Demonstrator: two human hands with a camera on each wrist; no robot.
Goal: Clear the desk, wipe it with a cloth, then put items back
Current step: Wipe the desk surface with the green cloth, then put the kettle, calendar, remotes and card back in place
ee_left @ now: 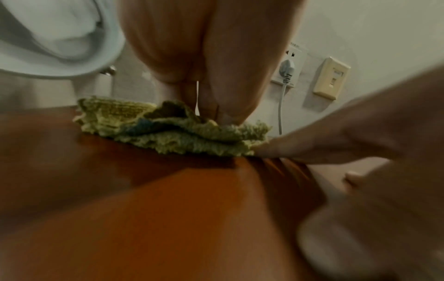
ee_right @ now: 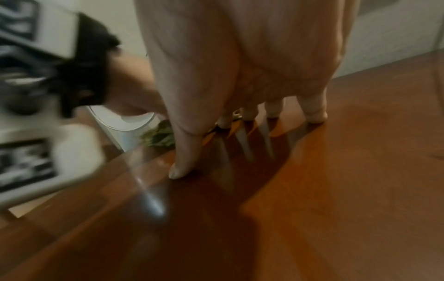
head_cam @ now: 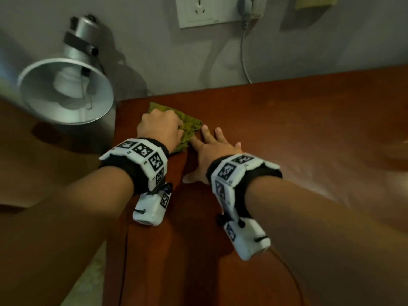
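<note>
One cloth (head_cam: 191, 127), green and bunched in folds, lies on the one desk (head_cam: 298, 133) near its far left corner. Left hand (head_cam: 160, 129) sits on top of it, fingers (ee_left: 228, 106) bent down and held close together, clutching the folds.

Right hand (head_cam: 213, 149) lies just right of that grip, flat on the wood with its fingers spread; the forefinger tip touches the cloth's edge.

One lamp (head_cam: 66, 91) is left of the grip, off the desk edge. Beyond the grip on the wall: one socket (head_cam: 196, 12), one plug (head_cam: 245, 5), one cord (head_cam: 243, 58).
</note>
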